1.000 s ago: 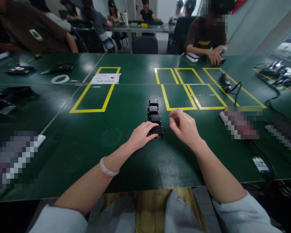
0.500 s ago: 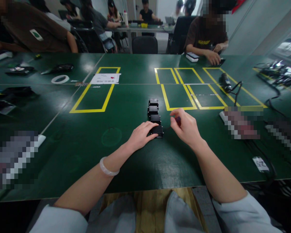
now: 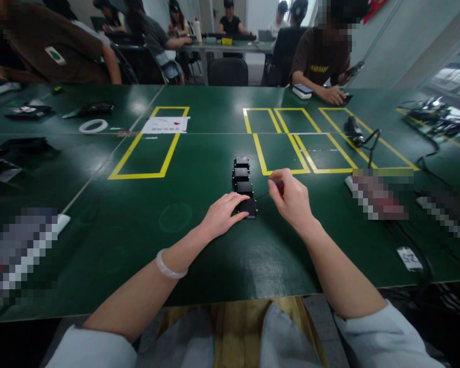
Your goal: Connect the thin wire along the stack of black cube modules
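Observation:
A short row of small black box-shaped parts (image 3: 242, 176) lies on the green table (image 3: 199, 255), running away from me. My left hand (image 3: 222, 214) rests on the nearest black part (image 3: 249, 207), fingers laid over its left side and top. My right hand (image 3: 291, 199) is closed in a pinch on a small screwdriver with a dark red handle (image 3: 279, 186); its thin shaft (image 3: 263, 194) slants down to the left toward the nearest part. A pale bangle sits on my left wrist.
Yellow tape rectangles (image 3: 145, 153) mark the table ahead. A white tape ring (image 3: 94, 125) and a paper sheet (image 3: 165, 124) lie at the left. A black tool with cable (image 3: 355, 132) lies at the right. Other people sit across the table and behind.
My right hand has turned the screwdriver so that its shaft shows, pointing at the nearest black part. My left hand has stayed on that part.

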### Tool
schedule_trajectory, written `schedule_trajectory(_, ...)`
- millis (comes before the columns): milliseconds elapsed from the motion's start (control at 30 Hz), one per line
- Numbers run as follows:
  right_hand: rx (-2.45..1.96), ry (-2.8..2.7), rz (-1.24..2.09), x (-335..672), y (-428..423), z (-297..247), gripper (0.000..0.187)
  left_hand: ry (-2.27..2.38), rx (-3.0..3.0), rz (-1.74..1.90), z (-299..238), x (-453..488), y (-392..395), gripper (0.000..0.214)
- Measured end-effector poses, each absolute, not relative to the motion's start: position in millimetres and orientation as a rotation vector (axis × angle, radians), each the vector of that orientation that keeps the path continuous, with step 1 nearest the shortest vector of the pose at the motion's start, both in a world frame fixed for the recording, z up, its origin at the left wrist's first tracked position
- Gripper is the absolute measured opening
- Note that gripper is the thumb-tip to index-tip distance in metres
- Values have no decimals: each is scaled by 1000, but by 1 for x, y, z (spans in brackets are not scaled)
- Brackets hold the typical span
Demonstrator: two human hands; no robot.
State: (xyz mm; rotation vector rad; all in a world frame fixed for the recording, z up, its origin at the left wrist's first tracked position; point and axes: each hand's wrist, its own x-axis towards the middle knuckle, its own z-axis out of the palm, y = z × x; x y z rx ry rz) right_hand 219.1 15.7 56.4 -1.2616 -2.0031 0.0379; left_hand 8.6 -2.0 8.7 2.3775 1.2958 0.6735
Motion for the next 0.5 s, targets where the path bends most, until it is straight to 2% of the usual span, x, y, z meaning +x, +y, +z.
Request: schedule_trajectory(500, -1268, -2039, 18, 219, 19, 52, 20, 1303, 2374, 659, 9, 9, -2, 38)
